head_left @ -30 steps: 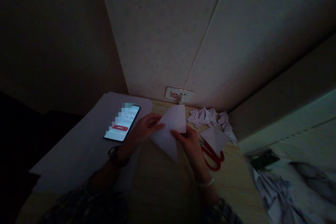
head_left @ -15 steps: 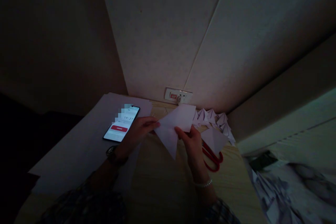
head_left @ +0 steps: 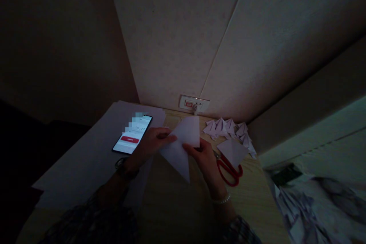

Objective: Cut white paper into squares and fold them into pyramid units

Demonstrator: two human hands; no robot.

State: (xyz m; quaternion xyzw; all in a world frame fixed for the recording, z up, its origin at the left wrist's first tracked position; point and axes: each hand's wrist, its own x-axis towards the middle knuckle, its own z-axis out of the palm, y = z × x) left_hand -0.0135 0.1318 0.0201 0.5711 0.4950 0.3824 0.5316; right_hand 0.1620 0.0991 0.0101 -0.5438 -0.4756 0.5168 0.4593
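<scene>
A white sheet of paper (head_left: 178,148), partly folded with pointed corners, is held between my two hands above the table. My left hand (head_left: 156,141) pinches its left edge, thumb on top. On the right side my right hand (head_left: 204,156) grips it, with the thumb on the near face and the fingers behind, mostly hidden. Beside my right hand lie red-handled scissors (head_left: 228,171), their blades partly covered by a folded paper piece (head_left: 233,151). Left of my left hand, a lit phone (head_left: 133,135) rests on large white sheets (head_left: 94,156).
Several small folded paper pieces (head_left: 225,127) stand in a row at the table's back right. A wall socket (head_left: 194,103) with a plug sits just behind the table (head_left: 171,206). More folded papers (head_left: 300,213) lie lower down at the right, beyond the table edge.
Both hands have brought the paper a little left and tilted it, so its upper right part looks narrower. The right hand has shifted left, uncovering more of the scissors.
</scene>
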